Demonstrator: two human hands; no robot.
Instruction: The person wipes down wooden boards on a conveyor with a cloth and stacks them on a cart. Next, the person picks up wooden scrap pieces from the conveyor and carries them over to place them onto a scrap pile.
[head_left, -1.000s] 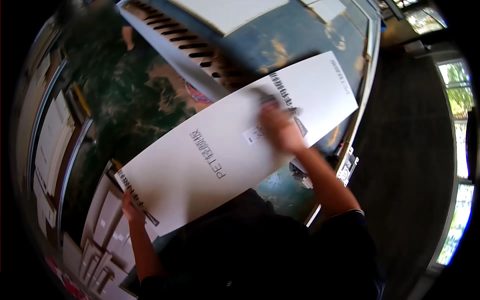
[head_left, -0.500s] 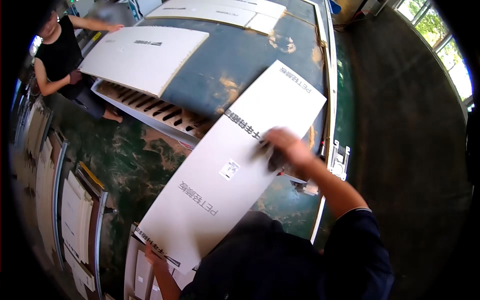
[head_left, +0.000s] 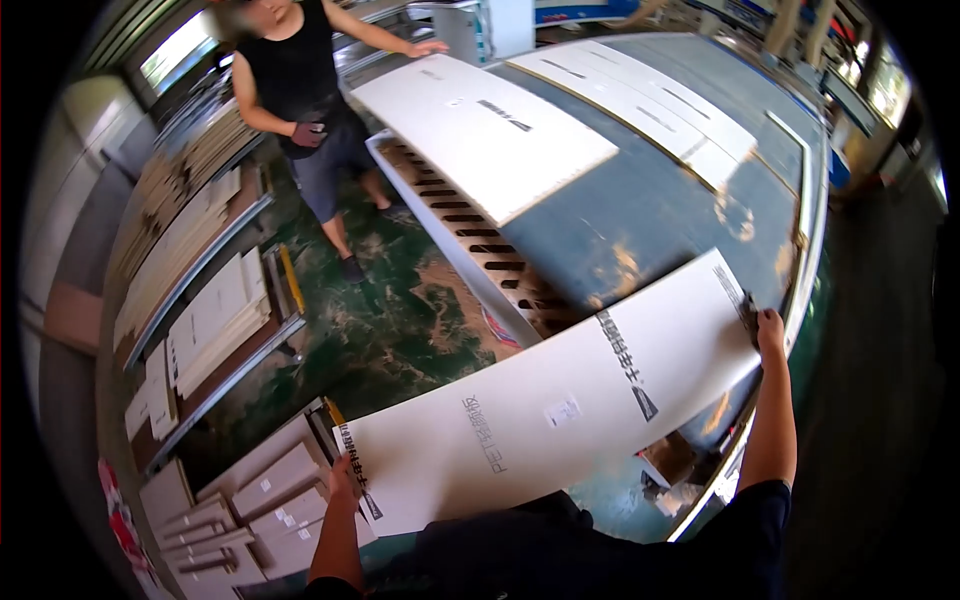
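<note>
A long white panel (head_left: 540,370) with printed lettering and a small label (head_left: 563,410) spans the space in front of me, its far part over the blue-grey table. My left hand (head_left: 343,482) is closed on its left end, the fingers partly hidden by the board. At the right end, my right hand (head_left: 769,332) grips the short edge. Something dark shows at the right fingers; I cannot make out whether it is a glove or an object.
A co-worker (head_left: 300,80) stands across the table (head_left: 570,235), one hand near another white panel (head_left: 480,120). More panels (head_left: 640,100) lie at the back. A slotted rail (head_left: 460,220) runs along the table's side. Racks of stacked boards (head_left: 215,320) stand at left; cut panels (head_left: 280,490) lie lower left.
My right hand has moved from above the panel's middle to its far short edge. The panel has swung to lie more crosswise. My view has turned left; the co-worker's gloved hand is off the other panel.
</note>
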